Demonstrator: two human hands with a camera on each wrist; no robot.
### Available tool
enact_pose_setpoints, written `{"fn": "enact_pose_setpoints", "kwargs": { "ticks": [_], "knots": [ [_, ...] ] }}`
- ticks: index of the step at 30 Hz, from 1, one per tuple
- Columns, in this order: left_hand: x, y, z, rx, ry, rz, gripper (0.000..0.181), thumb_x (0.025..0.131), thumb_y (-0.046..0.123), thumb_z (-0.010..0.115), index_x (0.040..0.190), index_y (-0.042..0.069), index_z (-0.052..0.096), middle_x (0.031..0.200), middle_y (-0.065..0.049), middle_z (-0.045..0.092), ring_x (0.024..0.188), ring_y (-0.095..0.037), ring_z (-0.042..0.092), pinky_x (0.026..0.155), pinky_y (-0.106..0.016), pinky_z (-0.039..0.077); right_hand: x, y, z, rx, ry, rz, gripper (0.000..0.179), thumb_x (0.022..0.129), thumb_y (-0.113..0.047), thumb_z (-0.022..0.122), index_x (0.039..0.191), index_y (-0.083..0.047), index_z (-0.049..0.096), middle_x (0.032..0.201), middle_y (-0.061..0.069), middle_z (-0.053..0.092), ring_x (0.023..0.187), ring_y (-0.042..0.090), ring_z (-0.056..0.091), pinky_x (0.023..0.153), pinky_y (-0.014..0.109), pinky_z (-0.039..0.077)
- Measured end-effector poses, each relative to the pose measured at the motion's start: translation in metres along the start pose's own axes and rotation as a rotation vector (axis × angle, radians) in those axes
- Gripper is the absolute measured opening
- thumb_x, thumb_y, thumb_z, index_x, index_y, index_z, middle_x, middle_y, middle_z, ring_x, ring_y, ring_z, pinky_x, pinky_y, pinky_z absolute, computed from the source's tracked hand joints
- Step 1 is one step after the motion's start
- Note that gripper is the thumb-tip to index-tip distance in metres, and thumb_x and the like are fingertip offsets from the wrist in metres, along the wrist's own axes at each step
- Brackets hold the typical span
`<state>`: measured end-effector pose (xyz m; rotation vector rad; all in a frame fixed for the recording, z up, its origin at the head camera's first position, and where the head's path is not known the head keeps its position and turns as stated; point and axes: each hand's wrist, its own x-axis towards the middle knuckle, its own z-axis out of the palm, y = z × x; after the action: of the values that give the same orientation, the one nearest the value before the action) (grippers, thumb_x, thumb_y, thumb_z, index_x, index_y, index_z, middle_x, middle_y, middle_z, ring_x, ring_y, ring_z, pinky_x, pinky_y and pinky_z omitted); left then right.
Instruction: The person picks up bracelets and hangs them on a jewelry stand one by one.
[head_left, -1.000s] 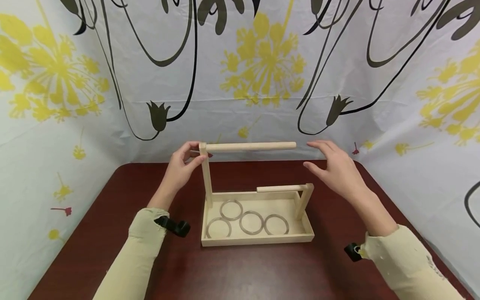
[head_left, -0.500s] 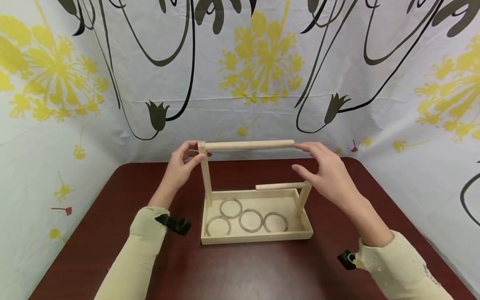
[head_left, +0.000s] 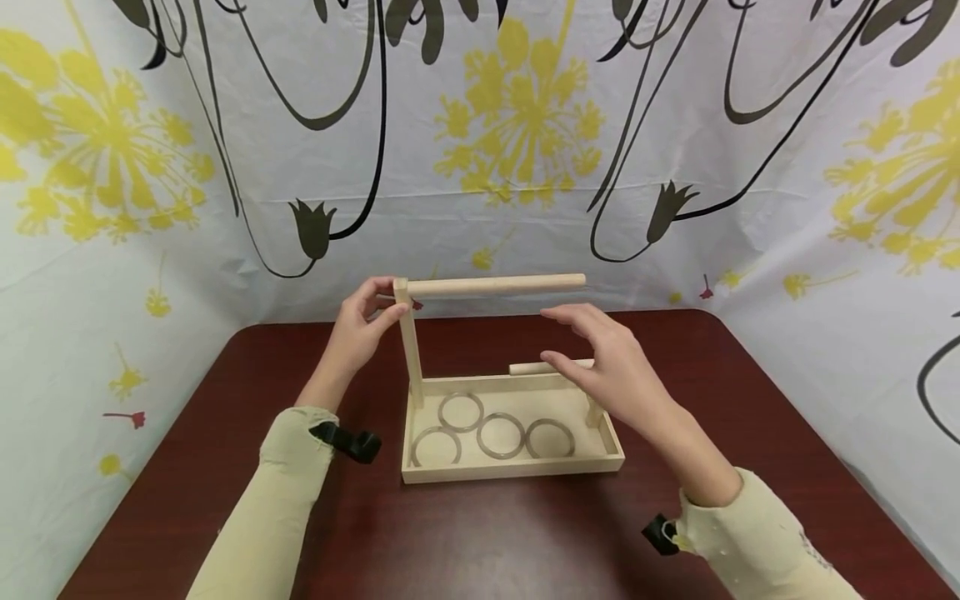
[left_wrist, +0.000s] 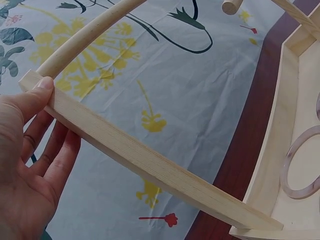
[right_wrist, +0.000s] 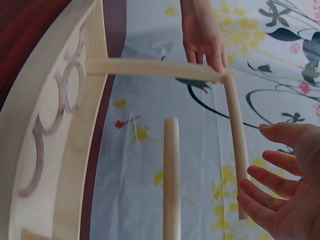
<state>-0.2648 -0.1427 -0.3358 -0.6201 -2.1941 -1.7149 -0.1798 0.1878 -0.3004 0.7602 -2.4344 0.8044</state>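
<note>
Right hand (head_left: pixel 611 358), spread, empty, shifts leftward to centre-right; left hand (head_left: pixel 357 329) pinches post (head_left: pixel 412 358); rods (head_left: pixel 495 285) bare, rings (head_left: pixel 525 438) in tray (head_left: pixel 517 470).

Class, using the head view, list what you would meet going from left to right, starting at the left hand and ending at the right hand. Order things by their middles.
Left hand → tall wooden post → leftmost ring → rear ring → central ring → rightmost ring → right hand.
</note>
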Motion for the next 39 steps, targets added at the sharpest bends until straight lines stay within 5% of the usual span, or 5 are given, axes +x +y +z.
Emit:
{"fn": "enact_pose_setpoints", "kwargs": {
  "ticks": [26,39],
  "knots": [
    [0.003,-0.004,-0.001,-0.020,-0.005,0.014,0.034,0.096,0.001,0.062,0.128,-0.007,0.054,0.116,-0.026,0.061,0.096,-0.008,0.063,0.080,-0.017,0.052,-0.005,-0.025,0.067,0.177,-0.138,0.009,0.046,0.088,-0.018,0.077,0.131,-0.013,0.062,0.128,0.002,0.065,0.115,0.022,0.064,0.096,0.040,0.053],
    [0.002,-0.005,0.000,-0.041,0.012,0.026,0.033,0.096,0.001,0.063,0.127,-0.007,0.055,0.114,-0.028,0.063,0.095,-0.005,0.064,0.081,-0.018,0.052,-0.019,-0.021,0.100,0.359,-0.245,0.055,0.043,0.087,-0.013,0.077,0.128,-0.007,0.063,0.124,0.006,0.067,0.118,0.024,0.063,0.101,0.040,0.053]
  ]
}}
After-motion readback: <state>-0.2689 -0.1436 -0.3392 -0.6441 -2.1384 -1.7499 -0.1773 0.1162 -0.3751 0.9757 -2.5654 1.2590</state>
